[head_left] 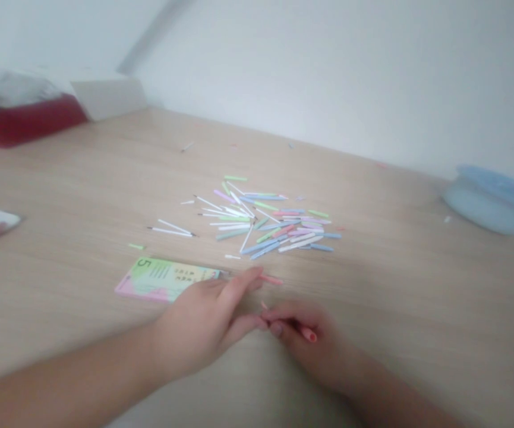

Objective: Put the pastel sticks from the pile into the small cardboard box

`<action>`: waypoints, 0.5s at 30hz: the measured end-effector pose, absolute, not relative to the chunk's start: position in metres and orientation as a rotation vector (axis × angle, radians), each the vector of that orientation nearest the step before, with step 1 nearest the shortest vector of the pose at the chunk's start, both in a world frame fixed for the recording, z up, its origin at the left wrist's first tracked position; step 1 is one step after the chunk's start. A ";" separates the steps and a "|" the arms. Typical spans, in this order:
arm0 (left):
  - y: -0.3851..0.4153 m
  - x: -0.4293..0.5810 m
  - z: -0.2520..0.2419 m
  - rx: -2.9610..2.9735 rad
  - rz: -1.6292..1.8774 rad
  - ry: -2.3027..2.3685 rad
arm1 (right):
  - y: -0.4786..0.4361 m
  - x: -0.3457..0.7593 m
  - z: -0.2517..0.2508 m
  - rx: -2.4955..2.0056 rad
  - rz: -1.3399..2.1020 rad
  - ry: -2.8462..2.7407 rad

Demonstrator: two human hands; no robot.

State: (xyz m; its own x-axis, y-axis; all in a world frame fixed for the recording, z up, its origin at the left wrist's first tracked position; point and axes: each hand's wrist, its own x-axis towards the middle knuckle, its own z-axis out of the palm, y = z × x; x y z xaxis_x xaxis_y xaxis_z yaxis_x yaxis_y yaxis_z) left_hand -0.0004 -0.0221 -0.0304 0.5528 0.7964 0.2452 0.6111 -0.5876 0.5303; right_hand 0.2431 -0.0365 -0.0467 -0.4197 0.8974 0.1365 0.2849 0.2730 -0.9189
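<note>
My right hand [303, 348] is closed around a pink stick [308, 333] — my left hand [198, 321] lies open, fingertips at a second pink stick [271, 279], beside a green card [165, 279] on the counter [60, 238] — with a pile of colored sticks [257, 220] just beyond.

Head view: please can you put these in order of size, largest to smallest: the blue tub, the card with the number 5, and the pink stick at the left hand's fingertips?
1 and 2, unsure: the blue tub and the card with the number 5 look similar; the tub is cut off by the edge and the card is nearer.
3. The pink stick is smallest.
</note>
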 end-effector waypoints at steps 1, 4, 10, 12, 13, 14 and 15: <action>-0.022 -0.001 -0.032 2.441 0.717 1.170 | -0.036 0.243 -0.049 -1.085 1.120 -1.824; -0.019 -0.002 -0.033 2.544 0.765 1.204 | -0.031 0.243 -0.054 -1.112 1.076 -1.671; -0.009 0.009 -0.030 2.840 0.572 1.175 | -0.019 0.239 -0.057 -1.281 0.902 -1.456; -0.009 0.018 -0.032 2.895 0.473 1.213 | -0.017 0.238 -0.058 -1.312 0.904 -1.426; -0.009 0.023 -0.033 2.922 0.417 1.229 | -0.017 0.238 -0.058 -1.317 0.912 -1.419; -0.010 0.028 -0.033 2.937 0.349 1.233 | -0.017 0.238 -0.058 -1.316 0.917 -1.414; -0.011 0.033 -0.033 2.930 0.281 1.244 | -0.017 0.238 -0.059 -1.312 0.918 -1.413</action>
State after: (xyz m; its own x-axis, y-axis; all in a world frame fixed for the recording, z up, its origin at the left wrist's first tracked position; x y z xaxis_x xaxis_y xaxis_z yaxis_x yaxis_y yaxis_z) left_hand 0.0334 -0.0113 -0.0334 0.6817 0.7086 0.1821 0.7181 -0.6957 0.0192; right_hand 0.2379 -0.0165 -0.0586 0.0442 0.9872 0.1535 0.2606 0.1369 -0.9557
